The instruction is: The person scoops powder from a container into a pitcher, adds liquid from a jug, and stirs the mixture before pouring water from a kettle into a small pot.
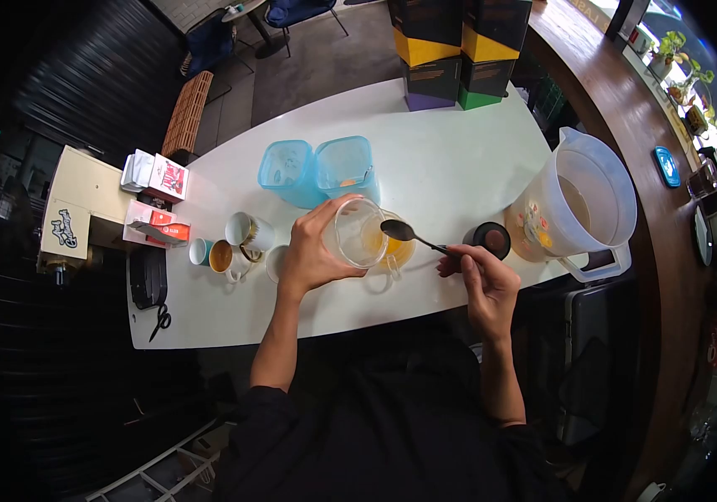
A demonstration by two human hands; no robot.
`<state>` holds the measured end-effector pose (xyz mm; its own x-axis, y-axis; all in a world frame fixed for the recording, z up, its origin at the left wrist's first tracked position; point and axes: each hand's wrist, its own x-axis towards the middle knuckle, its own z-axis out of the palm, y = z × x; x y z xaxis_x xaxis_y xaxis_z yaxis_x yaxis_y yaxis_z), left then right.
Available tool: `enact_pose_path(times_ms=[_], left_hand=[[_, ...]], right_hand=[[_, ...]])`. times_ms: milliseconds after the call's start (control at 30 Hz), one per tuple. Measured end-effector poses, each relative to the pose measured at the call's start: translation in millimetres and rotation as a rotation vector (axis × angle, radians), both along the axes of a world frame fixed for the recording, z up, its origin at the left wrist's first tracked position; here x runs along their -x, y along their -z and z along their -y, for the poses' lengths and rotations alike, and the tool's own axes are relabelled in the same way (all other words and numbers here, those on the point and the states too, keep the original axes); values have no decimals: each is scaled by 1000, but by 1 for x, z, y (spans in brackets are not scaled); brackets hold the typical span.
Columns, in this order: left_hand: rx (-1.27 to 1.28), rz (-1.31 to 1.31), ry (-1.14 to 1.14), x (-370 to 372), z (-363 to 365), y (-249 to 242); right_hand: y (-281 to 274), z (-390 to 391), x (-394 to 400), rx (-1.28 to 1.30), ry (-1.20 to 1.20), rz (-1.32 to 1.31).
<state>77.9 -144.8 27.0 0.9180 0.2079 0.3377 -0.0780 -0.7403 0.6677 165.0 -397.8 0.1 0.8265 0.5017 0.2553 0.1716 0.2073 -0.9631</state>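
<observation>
Clear cup (357, 234) is being tilted on its side by the left hand (312, 251), mouth facing right, over a glass mug (392, 255) holding orange-yellow liquid on the white surface (425, 159). Left grip is wrapping around the cup wall, fingers closed on it. Right hand (486, 280) is pinching a dark spoon (409, 233) by the handle, grip clamped on it, bowl hovering at the cup's mouth, just above the mug. Step in hand looks like scraping or spooning the cup's contents down into the mug; whether the spoon is touching the cup rim, cannot tell. Next move likely calling for keeping the cup tilted and steady while the spoon is working inside, without knocking the mug below. Small dark round tin (492, 239) is sitting just right of the mug, big plastic pitcher (580, 205) beyond it. Two blue containers (318, 171) are standing behind the cup, ceramic mugs (237, 243) to the left.
</observation>
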Motion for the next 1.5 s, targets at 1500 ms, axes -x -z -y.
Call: enact_pose_path(times_ms=[1500], left_hand=[[776, 285, -79, 53, 33, 72]], right_hand=[[26, -65, -1, 459, -21, 271]])
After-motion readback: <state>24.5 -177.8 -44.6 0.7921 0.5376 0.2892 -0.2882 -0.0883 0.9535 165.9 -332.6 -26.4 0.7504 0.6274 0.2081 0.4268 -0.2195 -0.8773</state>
